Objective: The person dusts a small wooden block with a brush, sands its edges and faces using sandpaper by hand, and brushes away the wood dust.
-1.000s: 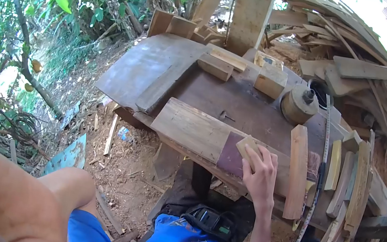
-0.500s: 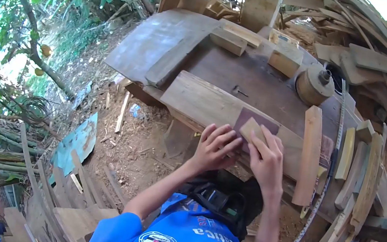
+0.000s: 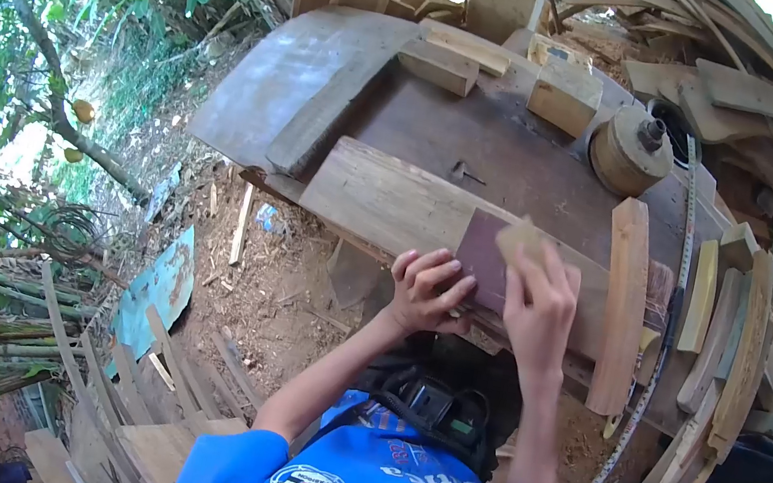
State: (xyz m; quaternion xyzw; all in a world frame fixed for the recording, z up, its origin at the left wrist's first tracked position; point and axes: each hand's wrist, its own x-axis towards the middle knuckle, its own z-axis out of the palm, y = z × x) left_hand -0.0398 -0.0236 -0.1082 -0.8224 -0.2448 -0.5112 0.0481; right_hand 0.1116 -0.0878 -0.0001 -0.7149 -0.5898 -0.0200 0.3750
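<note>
A dark red sheet of sandpaper (image 3: 483, 257) lies on a long wooden plank (image 3: 394, 192) at the near edge of the workbench. My left hand (image 3: 434, 295) is closed at the sheet's near left corner, its fingers curled and its thumb against the paper. Above the sheet's right side, my right hand (image 3: 544, 302) grips a small light wood block (image 3: 520, 242) between thumb and fingers. The block is slightly blurred and looks tilted; whether it touches the sandpaper I cannot tell.
Right of my hands, a curved wood piece (image 3: 621, 304) lies across the plank's end, beside a measuring tape (image 3: 688, 219). A round wooden drum (image 3: 631, 154) and wood blocks (image 3: 566, 96) stand farther back. Several cut pieces (image 3: 744, 349) line the right side.
My right hand has lifted the wood block up and right off the sandpaper, uncovering more of the sheet. My left hand stays by the sheet's corner. The view has shifted slightly.
</note>
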